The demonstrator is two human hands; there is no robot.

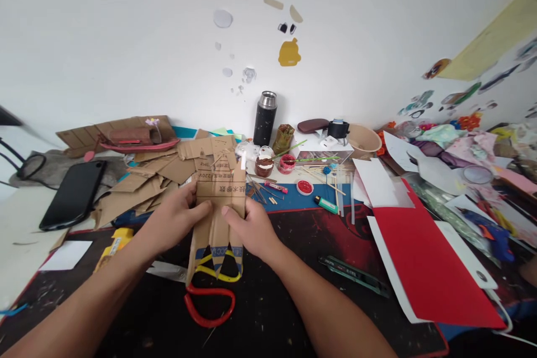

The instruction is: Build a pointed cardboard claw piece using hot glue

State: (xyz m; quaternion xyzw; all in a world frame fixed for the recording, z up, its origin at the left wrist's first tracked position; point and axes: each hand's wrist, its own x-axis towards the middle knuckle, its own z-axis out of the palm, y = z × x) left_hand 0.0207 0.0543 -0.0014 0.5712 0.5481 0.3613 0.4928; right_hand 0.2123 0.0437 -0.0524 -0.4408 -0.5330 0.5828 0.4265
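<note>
A tall piece of brown cardboard [217,190] with printed characters is held upright over the dark mat. Its lower end is cut into pointed strips with a blue print band. My left hand [178,218] grips its left edge, thumb on the front. On the right edge my right hand [254,229] pinches it the same way, fingers hidden behind. Below and partly behind the cardboard lie scissors [210,307] with red and yellow handles, their blades pointing left. Cut cardboard pieces [138,179] are heaped beyond my left hand.
A black phone [74,194] and a yellow tool [116,246] lie left. Behind stand a black thermos [265,120] and paint jars [265,162]. To the right are a green cutter [354,275], red sheet [428,257] and blue glue gun [493,235].
</note>
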